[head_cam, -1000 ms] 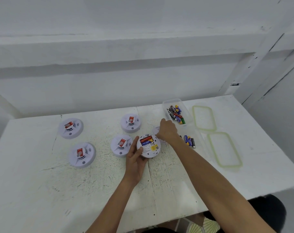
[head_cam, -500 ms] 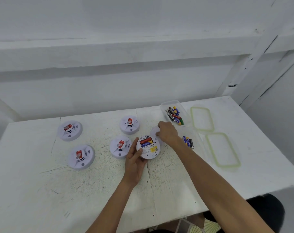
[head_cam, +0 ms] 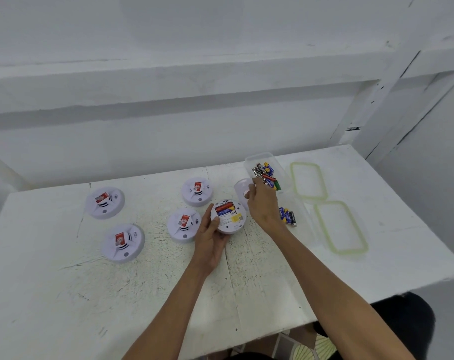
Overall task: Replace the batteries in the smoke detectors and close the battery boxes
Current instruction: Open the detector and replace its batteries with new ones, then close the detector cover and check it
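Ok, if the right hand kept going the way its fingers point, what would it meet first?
The right hand seems to pinch the round white cover; straight past it comes the clear battery tub, though depth is unclear.

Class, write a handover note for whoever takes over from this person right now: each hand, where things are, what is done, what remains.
Left hand holds the upturned detector, batteries showing in its open compartment.
Right hand pinches the round cover just beyond it.
Four other detectors lie face up, leftward; far box and near box hold batteries, lids off.
Done: held detector has batteries.
To do: fit the cover; whether the other four are done cannot be told.
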`<state>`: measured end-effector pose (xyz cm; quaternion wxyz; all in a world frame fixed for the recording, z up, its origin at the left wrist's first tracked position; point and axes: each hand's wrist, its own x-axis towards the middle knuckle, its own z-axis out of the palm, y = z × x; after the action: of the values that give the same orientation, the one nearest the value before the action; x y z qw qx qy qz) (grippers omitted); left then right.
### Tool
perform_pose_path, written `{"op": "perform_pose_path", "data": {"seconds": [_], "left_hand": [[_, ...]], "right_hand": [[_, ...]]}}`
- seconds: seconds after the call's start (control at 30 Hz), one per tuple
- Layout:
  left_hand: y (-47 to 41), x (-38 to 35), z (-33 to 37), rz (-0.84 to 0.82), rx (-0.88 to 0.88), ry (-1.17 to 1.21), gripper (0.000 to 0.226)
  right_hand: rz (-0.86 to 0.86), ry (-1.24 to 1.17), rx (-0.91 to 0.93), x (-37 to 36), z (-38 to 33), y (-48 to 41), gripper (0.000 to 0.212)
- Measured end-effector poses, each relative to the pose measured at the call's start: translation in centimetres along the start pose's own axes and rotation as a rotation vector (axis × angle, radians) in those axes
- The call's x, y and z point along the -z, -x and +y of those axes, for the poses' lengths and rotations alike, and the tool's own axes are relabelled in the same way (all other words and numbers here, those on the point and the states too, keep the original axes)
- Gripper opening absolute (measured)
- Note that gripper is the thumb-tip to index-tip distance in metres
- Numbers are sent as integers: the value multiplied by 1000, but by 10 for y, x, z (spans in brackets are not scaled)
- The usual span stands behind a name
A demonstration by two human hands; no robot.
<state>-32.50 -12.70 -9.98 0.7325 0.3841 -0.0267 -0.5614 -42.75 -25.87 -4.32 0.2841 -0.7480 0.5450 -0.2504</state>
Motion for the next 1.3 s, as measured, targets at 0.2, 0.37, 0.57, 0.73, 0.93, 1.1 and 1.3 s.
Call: {"op": "perform_pose_path", "data": {"seconds": [0.2,0.37,0.57,0.73,0.93,1.1,1.3], "left_hand": [[-1,1,-3,8,-1,12,46],[-2,-2,-5,10,1,23,46],[-5,-11,-2,-19,-3,13,48],[-7,-9,-2,-22,6,20,49],[-6,-9,-4,-27,17,48,49],[-7,-9,-6,-31,5,81,47],[-11,-8,-10,-9,16,147,47]], "right_hand": [[124,-49,9,1,1,10,30],[134,-95,73,-1,-1,17,27],[59,37,100,-19,10,32,30],[40,61,65,-29,13,42,35],[17,-147,-11,-45,13,50,42],[57,-193,-71,-49,10,51,46],[117,-205,51,-47,7,56,41]]}}
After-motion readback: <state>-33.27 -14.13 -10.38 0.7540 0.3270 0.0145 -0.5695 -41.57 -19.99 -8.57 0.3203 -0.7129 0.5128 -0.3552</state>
